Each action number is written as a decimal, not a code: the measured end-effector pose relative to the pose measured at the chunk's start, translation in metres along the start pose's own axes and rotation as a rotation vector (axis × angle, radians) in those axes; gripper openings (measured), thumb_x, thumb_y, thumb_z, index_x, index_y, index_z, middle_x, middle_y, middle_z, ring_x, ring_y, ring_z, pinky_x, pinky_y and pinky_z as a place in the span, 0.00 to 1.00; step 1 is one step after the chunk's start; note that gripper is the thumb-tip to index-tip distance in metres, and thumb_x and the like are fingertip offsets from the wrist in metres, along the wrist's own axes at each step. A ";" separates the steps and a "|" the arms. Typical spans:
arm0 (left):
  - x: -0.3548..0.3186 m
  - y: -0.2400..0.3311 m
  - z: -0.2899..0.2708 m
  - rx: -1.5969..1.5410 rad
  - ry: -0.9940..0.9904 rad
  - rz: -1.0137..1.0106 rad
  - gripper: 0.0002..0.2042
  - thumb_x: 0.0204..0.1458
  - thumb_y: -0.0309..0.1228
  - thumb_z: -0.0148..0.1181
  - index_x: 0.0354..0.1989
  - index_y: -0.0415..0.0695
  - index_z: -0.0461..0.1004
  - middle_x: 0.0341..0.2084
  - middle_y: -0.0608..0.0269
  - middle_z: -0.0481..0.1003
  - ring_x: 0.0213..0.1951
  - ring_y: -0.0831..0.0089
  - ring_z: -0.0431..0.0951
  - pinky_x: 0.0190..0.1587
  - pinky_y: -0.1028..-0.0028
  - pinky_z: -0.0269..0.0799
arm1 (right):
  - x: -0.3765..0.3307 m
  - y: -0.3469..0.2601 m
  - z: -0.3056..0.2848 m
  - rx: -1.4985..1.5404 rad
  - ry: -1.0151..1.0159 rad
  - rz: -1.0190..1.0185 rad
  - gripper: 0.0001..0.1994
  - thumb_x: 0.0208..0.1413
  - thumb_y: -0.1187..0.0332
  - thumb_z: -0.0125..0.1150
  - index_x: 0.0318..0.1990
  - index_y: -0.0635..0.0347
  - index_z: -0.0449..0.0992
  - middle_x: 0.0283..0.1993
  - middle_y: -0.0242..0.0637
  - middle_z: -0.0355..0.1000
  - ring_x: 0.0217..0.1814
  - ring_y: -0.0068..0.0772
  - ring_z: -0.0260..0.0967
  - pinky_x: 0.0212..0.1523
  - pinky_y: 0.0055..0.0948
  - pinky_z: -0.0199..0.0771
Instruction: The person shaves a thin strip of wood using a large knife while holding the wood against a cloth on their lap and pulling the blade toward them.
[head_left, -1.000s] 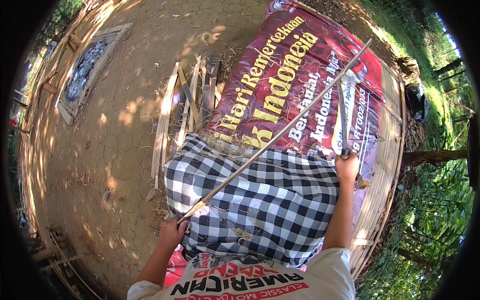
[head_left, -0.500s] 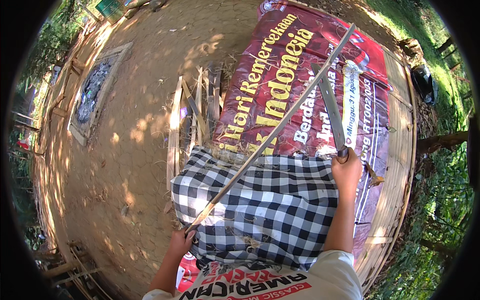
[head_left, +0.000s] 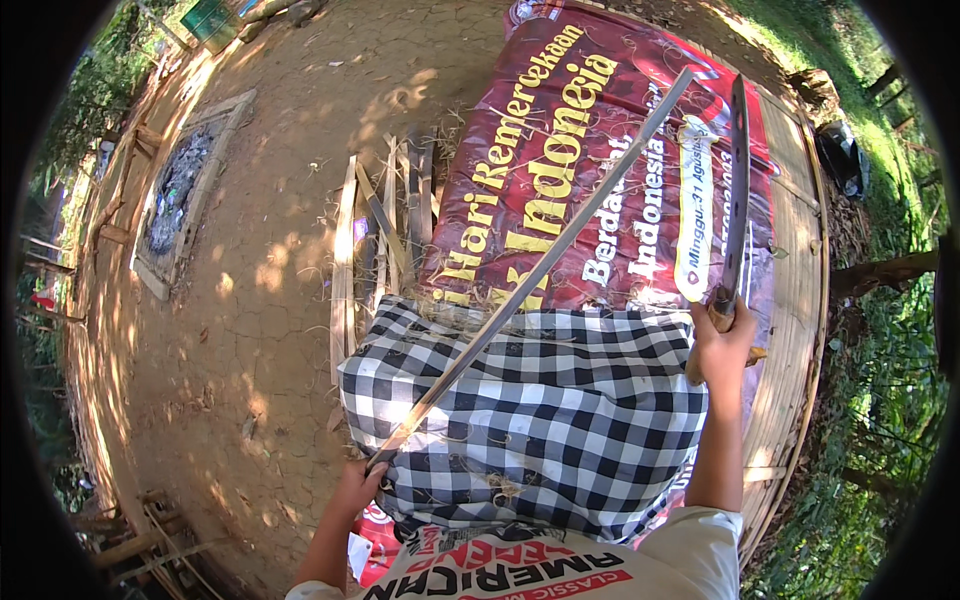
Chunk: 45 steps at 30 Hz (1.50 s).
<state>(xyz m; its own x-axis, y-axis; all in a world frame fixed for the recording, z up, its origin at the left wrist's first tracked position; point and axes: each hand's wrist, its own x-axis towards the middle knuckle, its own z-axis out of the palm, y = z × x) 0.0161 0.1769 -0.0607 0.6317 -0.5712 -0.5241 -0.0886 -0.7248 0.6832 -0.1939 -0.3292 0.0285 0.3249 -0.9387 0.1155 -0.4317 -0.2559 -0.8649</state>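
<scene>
My left hand (head_left: 357, 487) is closed round the near end of a long, thin wooden strip (head_left: 520, 285), likely bamboo. The strip slants up and away to the right, across my lap and over a banner. My right hand (head_left: 722, 340) grips the wooden handle of a machete (head_left: 738, 190). Its long dark blade points away from me, to the right of the strip and apart from it. A black-and-white checked cloth (head_left: 530, 410) covers my lap, with curly shavings scattered on it.
A dark red printed banner (head_left: 500, 180) lies over a bamboo-slat platform (head_left: 795, 260). Several split strips (head_left: 345, 260) lie left of it. On the dirt ground at the left is a framed ash pit (head_left: 180, 190). A black plastic bag (head_left: 842, 160) sits beyond the platform's right edge.
My right hand has moved to the right with the machete, and the blade has swung from crossing the strip to apart from it. The strip's far end has shifted slightly left and down.
</scene>
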 end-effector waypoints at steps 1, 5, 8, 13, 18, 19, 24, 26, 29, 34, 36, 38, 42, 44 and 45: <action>0.000 0.000 -0.001 0.017 0.003 0.014 0.16 0.57 0.34 0.58 0.22 0.33 0.71 0.11 0.64 0.66 0.19 0.80 0.64 0.22 0.70 0.63 | -0.006 -0.010 0.004 -0.003 -0.019 -0.042 0.08 0.46 0.74 0.63 0.30 0.68 0.71 0.21 0.34 0.69 0.22 0.20 0.61 0.24 0.27 0.63; 0.003 -0.009 0.002 -0.008 0.020 -0.018 0.16 0.56 0.34 0.59 0.22 0.32 0.72 0.11 0.62 0.67 0.18 0.79 0.65 0.21 0.69 0.64 | -0.032 -0.040 0.032 -0.223 -0.313 -0.159 0.13 0.42 0.71 0.64 0.36 0.66 0.74 0.23 0.49 0.72 0.24 0.46 0.74 0.26 0.35 0.71; 0.002 -0.004 0.002 0.056 0.070 0.025 0.16 0.56 0.34 0.59 0.22 0.32 0.73 0.10 0.58 0.68 0.16 0.78 0.67 0.21 0.69 0.64 | -0.048 -0.042 0.069 -0.373 -0.472 -0.462 0.12 0.36 0.69 0.63 0.32 0.62 0.75 0.23 0.48 0.73 0.24 0.49 0.73 0.26 0.40 0.73; -0.001 0.011 0.007 0.100 0.171 0.137 0.16 0.55 0.34 0.60 0.23 0.33 0.74 0.11 0.54 0.71 0.14 0.70 0.70 0.21 0.67 0.65 | -0.059 -0.015 0.127 -0.521 -0.638 -0.604 0.11 0.37 0.67 0.62 0.30 0.59 0.75 0.21 0.45 0.73 0.24 0.48 0.73 0.28 0.41 0.74; -0.004 0.001 0.014 0.134 0.190 0.067 0.18 0.56 0.39 0.59 0.23 0.34 0.75 0.13 0.50 0.74 0.18 0.57 0.77 0.23 0.64 0.69 | -0.049 -0.013 0.138 -0.495 -0.691 -0.552 0.09 0.35 0.67 0.62 0.25 0.59 0.74 0.22 0.43 0.73 0.26 0.47 0.74 0.30 0.43 0.74; -0.004 -0.002 0.014 0.136 0.183 0.058 0.18 0.56 0.39 0.59 0.24 0.34 0.75 0.14 0.50 0.74 0.18 0.56 0.78 0.23 0.64 0.70 | -0.047 -0.011 0.138 -0.532 -0.685 -0.574 0.09 0.35 0.67 0.62 0.26 0.59 0.74 0.22 0.43 0.73 0.26 0.47 0.74 0.30 0.43 0.74; -0.006 -0.011 0.017 0.147 0.174 0.033 0.20 0.55 0.42 0.59 0.24 0.35 0.75 0.14 0.49 0.74 0.20 0.53 0.78 0.24 0.63 0.70 | -0.026 0.004 0.134 -0.643 -0.627 -0.557 0.09 0.35 0.66 0.62 0.27 0.59 0.75 0.22 0.46 0.73 0.27 0.50 0.74 0.30 0.43 0.74; -0.005 -0.017 0.020 0.141 0.200 0.033 0.20 0.55 0.44 0.59 0.24 0.35 0.75 0.15 0.47 0.74 0.20 0.51 0.77 0.24 0.61 0.70 | -0.009 0.008 0.125 -0.695 -0.561 -0.462 0.09 0.37 0.66 0.61 0.27 0.59 0.76 0.23 0.48 0.74 0.28 0.52 0.74 0.31 0.45 0.74; -0.003 -0.015 0.020 0.186 0.216 0.022 0.22 0.54 0.46 0.59 0.24 0.36 0.75 0.15 0.45 0.73 0.22 0.47 0.76 0.25 0.59 0.70 | 0.017 0.017 0.106 -0.729 -0.438 -0.308 0.09 0.39 0.65 0.61 0.27 0.60 0.76 0.24 0.49 0.74 0.29 0.53 0.74 0.33 0.46 0.75; -0.001 -0.011 0.015 0.238 0.204 0.033 0.23 0.54 0.48 0.58 0.23 0.36 0.76 0.15 0.43 0.72 0.22 0.44 0.75 0.27 0.55 0.70 | 0.016 0.022 0.100 -0.621 -0.373 -0.304 0.09 0.40 0.67 0.60 0.27 0.63 0.75 0.22 0.52 0.73 0.28 0.56 0.74 0.33 0.47 0.75; -0.001 -0.008 0.018 0.219 0.205 0.029 0.23 0.54 0.48 0.58 0.23 0.36 0.75 0.15 0.43 0.72 0.22 0.44 0.75 0.26 0.55 0.70 | 0.008 0.015 0.105 -0.589 -0.371 -0.328 0.08 0.40 0.68 0.59 0.27 0.64 0.75 0.22 0.52 0.72 0.27 0.56 0.73 0.33 0.47 0.75; -0.003 -0.002 0.016 0.209 0.214 0.035 0.22 0.54 0.47 0.58 0.23 0.36 0.75 0.15 0.43 0.72 0.22 0.44 0.76 0.26 0.56 0.70 | -0.004 0.002 0.113 -0.574 -0.398 -0.374 0.08 0.39 0.69 0.58 0.27 0.64 0.75 0.21 0.51 0.73 0.25 0.55 0.73 0.31 0.47 0.75; -0.005 0.005 0.014 0.214 0.237 0.081 0.21 0.54 0.45 0.59 0.24 0.36 0.75 0.15 0.44 0.73 0.22 0.45 0.76 0.25 0.57 0.70 | -0.043 -0.036 0.127 -0.620 -0.571 -0.512 0.09 0.37 0.69 0.60 0.28 0.63 0.75 0.21 0.50 0.73 0.25 0.52 0.74 0.30 0.45 0.76; -0.005 0.004 0.015 0.239 0.244 0.089 0.20 0.54 0.45 0.59 0.24 0.36 0.76 0.15 0.44 0.73 0.21 0.45 0.76 0.25 0.57 0.70 | -0.056 -0.043 0.138 -0.618 -0.688 -0.608 0.09 0.36 0.68 0.61 0.28 0.62 0.75 0.22 0.49 0.73 0.25 0.51 0.74 0.30 0.44 0.76; -0.005 0.002 0.016 0.256 0.245 0.083 0.20 0.54 0.45 0.59 0.24 0.37 0.76 0.15 0.45 0.73 0.21 0.46 0.76 0.25 0.57 0.70 | -0.057 -0.044 0.140 -0.613 -0.716 -0.626 0.09 0.36 0.68 0.60 0.27 0.62 0.75 0.21 0.49 0.73 0.25 0.51 0.74 0.30 0.44 0.75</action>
<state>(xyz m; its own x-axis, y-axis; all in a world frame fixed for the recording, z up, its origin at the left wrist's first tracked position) 0.0002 0.1719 -0.0647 0.7773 -0.5454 -0.3135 -0.3174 -0.7703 0.5530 -0.0762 -0.2321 -0.0086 0.9508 -0.3080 -0.0326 -0.2999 -0.8892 -0.3455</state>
